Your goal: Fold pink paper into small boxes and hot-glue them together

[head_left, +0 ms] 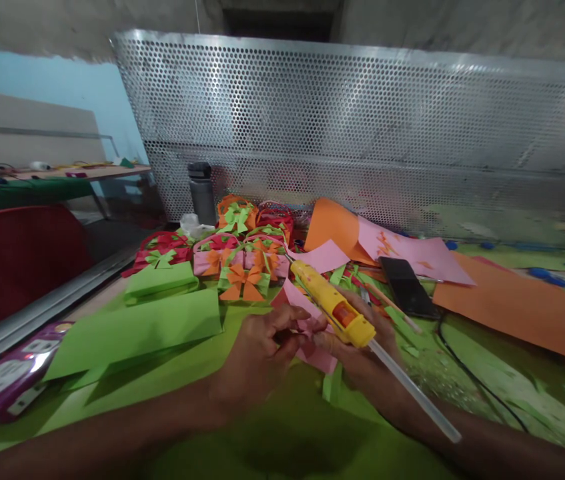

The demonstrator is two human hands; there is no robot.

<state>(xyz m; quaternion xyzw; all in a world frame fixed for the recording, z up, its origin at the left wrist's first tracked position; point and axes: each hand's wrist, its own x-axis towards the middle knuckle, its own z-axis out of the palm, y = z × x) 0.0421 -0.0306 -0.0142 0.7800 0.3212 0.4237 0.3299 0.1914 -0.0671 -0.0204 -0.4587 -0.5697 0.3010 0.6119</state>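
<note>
My left hand [257,350] pinches a piece of pink paper [318,358] between thumb and fingers. Opposite it, my right hand [369,370] is closed around a yellow glue gun [327,297], its thumb and fingertips also at the pink paper. A long translucent glue stick [415,390] sticks out of the gun's back end, and the nozzle points away to the left. Just beyond my hands sit small paper bags with bows, among them a green bag with an orange bow [242,283]. Fingers hide part of the pink piece.
Green folded paper [137,330] lies left, beside a purple packet [7,380]. A black phone [407,287], a cable [472,377] and orange sheets [522,303] are on the right. A dark bottle [203,195] stands before a perforated metal panel [312,107].
</note>
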